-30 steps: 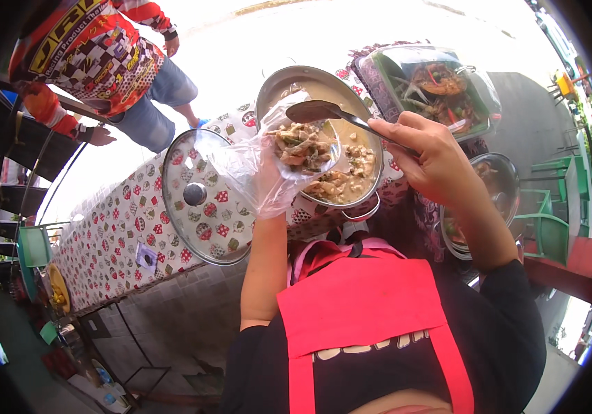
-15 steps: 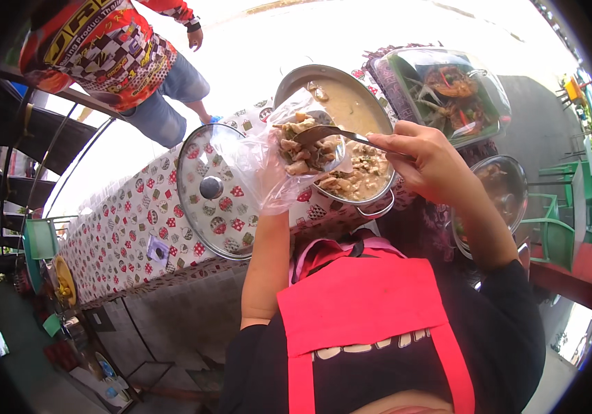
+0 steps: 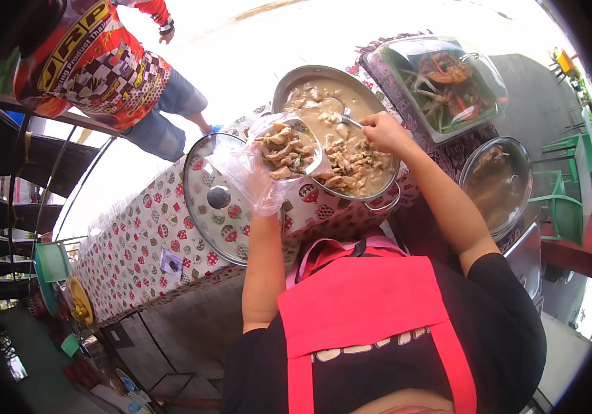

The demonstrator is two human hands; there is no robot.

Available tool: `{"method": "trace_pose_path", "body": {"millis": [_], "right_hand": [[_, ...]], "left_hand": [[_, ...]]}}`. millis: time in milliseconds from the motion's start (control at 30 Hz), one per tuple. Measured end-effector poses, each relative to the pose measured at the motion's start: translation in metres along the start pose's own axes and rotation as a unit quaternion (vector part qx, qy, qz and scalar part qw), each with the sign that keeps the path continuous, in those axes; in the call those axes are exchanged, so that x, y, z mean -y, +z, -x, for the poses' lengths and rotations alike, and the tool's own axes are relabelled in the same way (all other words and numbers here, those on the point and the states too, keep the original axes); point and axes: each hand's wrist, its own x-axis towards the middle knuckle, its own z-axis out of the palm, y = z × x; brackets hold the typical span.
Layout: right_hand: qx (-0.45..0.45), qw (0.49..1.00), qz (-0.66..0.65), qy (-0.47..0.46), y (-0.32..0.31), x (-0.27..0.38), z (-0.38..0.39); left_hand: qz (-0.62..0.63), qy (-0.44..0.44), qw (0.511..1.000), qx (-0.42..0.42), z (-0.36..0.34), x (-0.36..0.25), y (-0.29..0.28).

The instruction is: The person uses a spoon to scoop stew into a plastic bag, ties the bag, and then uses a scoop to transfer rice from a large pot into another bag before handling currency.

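Note:
A clear plastic bag, opened wide, is bunched around my left hand, which is closed on it from below. Pieces of meat fill its mouth, and a pale rim shows along the right side; whether that is a separate container I cannot tell. My right hand grips a metal ladle by its handle. The ladle's head is partly sunk in the creamy curry inside a large oval metal pot. More meat pieces lie toward the pot's near side. The bag is beside the pot's left rim.
A glass lid with a dark knob lies left of the pot on the patterned tablecloth. At right stand a clear-covered tray of food and a glass-lidded pot. A person in a red shirt stands beyond the table.
My right hand has moved the ladle from the bag of food into the pot, up and to the left. My left hand with the bag has shifted slightly left.

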Motion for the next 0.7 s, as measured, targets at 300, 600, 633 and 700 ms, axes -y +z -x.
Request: {"method": "trace_pose_path", "body": {"millis": [300, 600, 633, 700], "right_hand": [[0.029, 0.997, 0.019, -0.062, -0.069, 0.082, 0.068], [-0.139, 0.958, 0.139, -0.21, -0.08, 0.087, 0.093], [-0.142, 0.958, 0.154, -0.196, -0.08, 0.079, 0.085], [-0.157, 0.95, 0.201, -0.182, -0.065, 0.059, 0.061]], "left_hand": [[-0.268, 0.107, 0.957, 0.023, -0.02, 0.012, 0.009], [-0.047, -0.027, 0.997, 0.051, -0.039, 0.032, 0.052], [-0.153, 0.023, 0.987, 0.046, -0.04, 0.032, 0.037], [-0.279, 0.086, 0.956, 0.029, -0.046, 0.034, 0.004]]}}
